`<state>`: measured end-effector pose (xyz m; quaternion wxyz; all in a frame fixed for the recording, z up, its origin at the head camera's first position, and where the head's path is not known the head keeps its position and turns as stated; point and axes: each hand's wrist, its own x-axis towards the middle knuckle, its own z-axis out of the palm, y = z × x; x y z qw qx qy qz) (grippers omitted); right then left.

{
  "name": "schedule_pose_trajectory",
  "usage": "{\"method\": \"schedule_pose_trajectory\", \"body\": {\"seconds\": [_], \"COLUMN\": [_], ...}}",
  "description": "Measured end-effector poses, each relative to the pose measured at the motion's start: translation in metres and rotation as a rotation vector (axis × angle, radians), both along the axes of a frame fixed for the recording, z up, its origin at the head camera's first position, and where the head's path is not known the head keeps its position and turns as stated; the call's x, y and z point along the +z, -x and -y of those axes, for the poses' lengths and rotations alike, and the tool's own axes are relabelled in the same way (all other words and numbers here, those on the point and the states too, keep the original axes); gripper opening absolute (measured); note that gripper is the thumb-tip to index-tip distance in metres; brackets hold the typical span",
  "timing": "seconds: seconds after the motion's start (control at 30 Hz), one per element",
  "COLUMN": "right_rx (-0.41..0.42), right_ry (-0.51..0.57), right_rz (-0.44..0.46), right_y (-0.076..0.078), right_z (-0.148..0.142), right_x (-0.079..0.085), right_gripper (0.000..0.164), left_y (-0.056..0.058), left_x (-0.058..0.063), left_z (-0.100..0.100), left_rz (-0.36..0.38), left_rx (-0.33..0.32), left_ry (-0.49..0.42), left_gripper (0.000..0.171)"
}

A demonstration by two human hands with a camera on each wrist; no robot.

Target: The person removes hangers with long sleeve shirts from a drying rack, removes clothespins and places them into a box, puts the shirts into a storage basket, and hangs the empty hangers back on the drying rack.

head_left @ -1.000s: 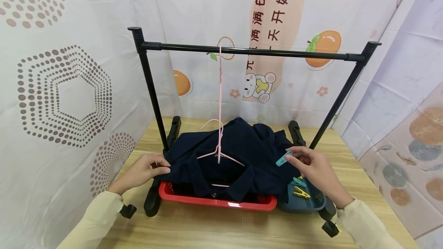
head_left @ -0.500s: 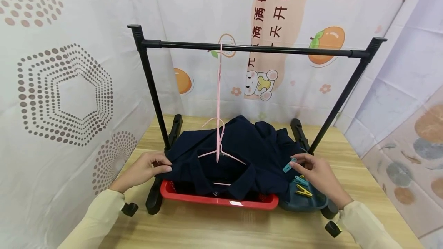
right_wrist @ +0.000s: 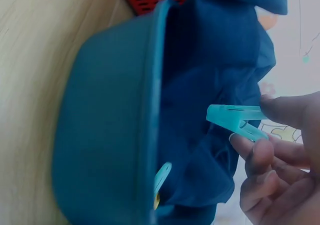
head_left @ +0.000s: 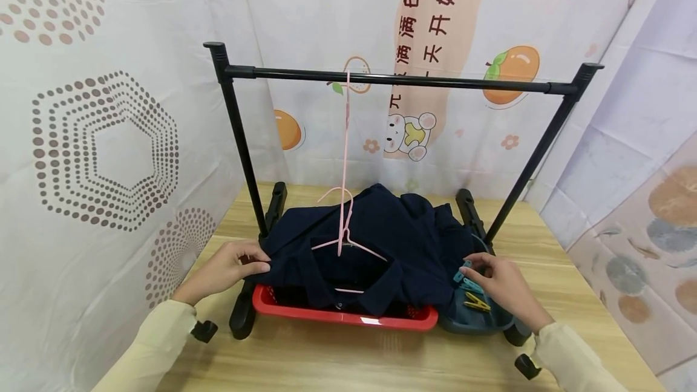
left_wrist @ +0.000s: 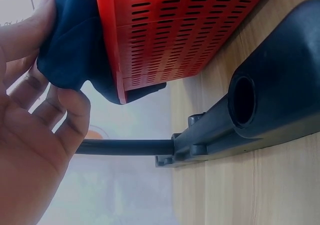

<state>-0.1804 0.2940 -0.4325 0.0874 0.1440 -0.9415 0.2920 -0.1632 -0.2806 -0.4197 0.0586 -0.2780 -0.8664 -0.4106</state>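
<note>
A dark navy collared shirt [head_left: 414,228] lies over a red basket [head_left: 348,319], with a pink hanger [head_left: 376,253] in its neck opening. At the shirt's left edge my left hand [head_left: 231,268] pinches the cloth between thumb and fingers. My right hand [head_left: 501,280] pinches a teal clothespin [right_wrist: 232,116] by its handle ends, just over the blue basin [head_left: 474,324] and beside the shirt's right part. In the basin lie another teal clothespin [head_left: 471,286] and a yellow clothespin [head_left: 477,302]. Some of the basin is hidden by the shirt and hand.
A black rack spans the table, its crossbar [head_left: 408,80] above the shirt. Another pink hanger [head_left: 345,156], seen nearly edge-on, hangs from the bar in front of the shirt. The rack's feet [head_left: 242,316] stand on the wooden table [head_left: 327,362]. Printed curtains surround it.
My right hand has moved down and a little to the right with the teal clothespin, closer to the basin. My left hand stays at the shirt's left edge.
</note>
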Motion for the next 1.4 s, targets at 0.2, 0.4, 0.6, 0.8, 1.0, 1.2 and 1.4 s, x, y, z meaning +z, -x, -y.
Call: {"method": "schedule_pose_trajectory", "body": {"seconds": [0.2,0.4,0.6,0.8,1.0,1.2,1.4], "right_rx": [-0.007,0.004,0.006,0.022,0.026,0.033,0.032], "right_ry": [-0.049,-0.107,-0.159,-0.186,-0.215,-0.256,-0.28], "right_rz": [0.005,-0.006,0.014,0.036,0.043,0.077,0.082], "right_y": [0.001,0.004,0.005,0.006,0.009,0.01,0.012], "right_z": [-0.005,-0.008,-0.012,-0.014,-0.015,-0.013,-0.012], "right_x": [-0.009,-0.015,-0.022,-0.027,-0.029,-0.031,-0.035], "right_gripper": [0.03,0.028,0.027,0.024,0.024,0.026,0.026], "left_y": [0.0,0.0,0.001,0.0,0.001,0.001,0.0], "left_x": [0.0,0.0,-0.001,-0.001,0.0,0.001,0.001], "left_z": [0.0,0.0,0.001,0.001,0.001,0.0,0.0], "left_rz": [0.005,0.006,0.0,0.012,0.005,0.009,0.013], "left_rx": [0.003,0.005,0.0,0.0,0.0,-0.004,0.001], "left_ry": [0.002,0.008,0.007,0.003,0.001,-0.005,-0.007], "left_gripper": [0.012,0.011,0.012,0.011,0.012,0.012,0.012]}}
